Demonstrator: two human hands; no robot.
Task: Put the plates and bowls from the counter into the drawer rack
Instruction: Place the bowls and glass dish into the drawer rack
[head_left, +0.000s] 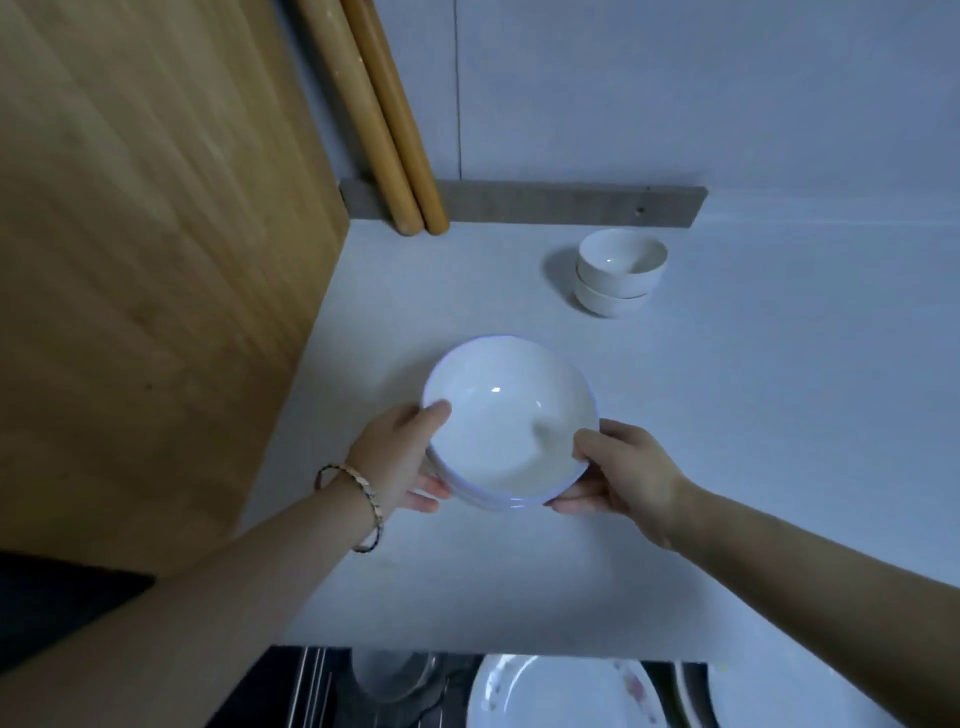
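A stack of white deep plates (506, 415) is held above the white counter (753, 415). My left hand (400, 462) grips the stack's left rim, thumb on top and fingers beneath. My right hand (618, 475) grips the right rim the same way. Two small white bowls (621, 273) sit stacked on the counter farther back to the right. Below the counter's front edge, the open drawer rack (317, 691) holds a flower-patterned plate (566, 696) and a metal bowl (395, 675).
A tall wooden board (145, 249) stands along the left side. Two wooden rolling pins (384, 119) lean against the back wall. Another white plate edge (769, 701) shows at the bottom right of the rack.
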